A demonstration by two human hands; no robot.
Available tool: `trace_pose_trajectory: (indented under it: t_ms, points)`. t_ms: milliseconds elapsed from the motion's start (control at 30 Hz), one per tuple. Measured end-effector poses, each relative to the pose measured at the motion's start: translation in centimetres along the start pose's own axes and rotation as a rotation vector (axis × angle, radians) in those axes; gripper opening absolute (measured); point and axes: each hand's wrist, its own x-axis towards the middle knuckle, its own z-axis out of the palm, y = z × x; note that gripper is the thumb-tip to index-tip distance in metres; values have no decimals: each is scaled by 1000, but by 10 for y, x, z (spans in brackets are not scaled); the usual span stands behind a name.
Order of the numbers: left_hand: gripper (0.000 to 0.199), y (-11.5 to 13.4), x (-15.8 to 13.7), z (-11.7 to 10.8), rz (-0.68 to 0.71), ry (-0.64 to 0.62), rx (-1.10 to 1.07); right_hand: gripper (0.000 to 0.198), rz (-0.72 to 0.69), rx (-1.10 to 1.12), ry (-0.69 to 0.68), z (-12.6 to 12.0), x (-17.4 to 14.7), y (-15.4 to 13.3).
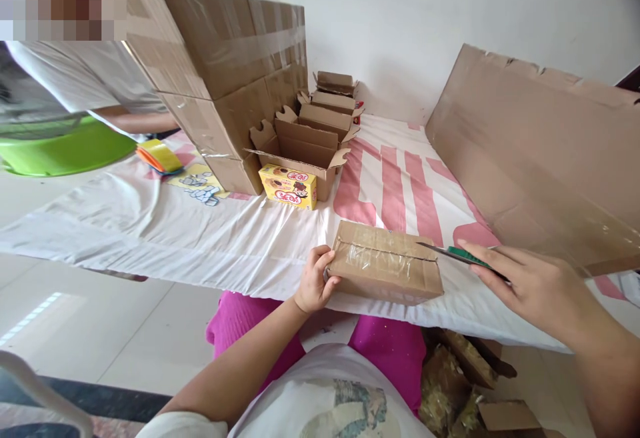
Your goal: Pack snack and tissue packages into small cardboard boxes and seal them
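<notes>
In front of me a small taped cardboard box [385, 278] lies at the table's front edge, a slit running along the tape on its top. My left hand [317, 279] grips the box's left end, thumb on the near side. My right hand [520, 278] is closed around a utility knife [470, 257] with a green body; its blade points left, over the box's right end. From this angle I cannot tell whether the blade touches the cardboard. Just beyond the box stands a yellow printed carton [289, 186].
Several open cardboard boxes [307, 145] line up beside a tall stack of taped boxes [235, 58]. A large cardboard panel [540, 158] leans at right. Paper cut-outs [203, 191] lie left. Another person's arm [143, 121] reaches behind the stack. Cardboard scraps [450, 371] litter the floor.
</notes>
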Motion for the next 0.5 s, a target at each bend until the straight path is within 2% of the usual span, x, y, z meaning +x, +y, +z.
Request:
trace_pose_trajectory:
  t_ms: [100, 200, 300, 400, 500]
  points:
    - [51, 0, 0, 0, -8, 2, 3, 36, -76, 59, 44, 7, 29, -27]
    - [51, 0, 0, 0, -16, -3, 16, 34, -160, 109, 45, 24, 58, -58]
    - [51, 1, -1, -3, -18, -10, 19, 33, -185, 109, 44, 41, 77, -81]
    - [51, 2, -1, -5, -17, -20, 29, 34, -169, 65, 52, 48, 80, -89]
    - [52, 3, 0, -7, -7, -60, 47, 33, -162, 24, 44, 45, 71, -84]
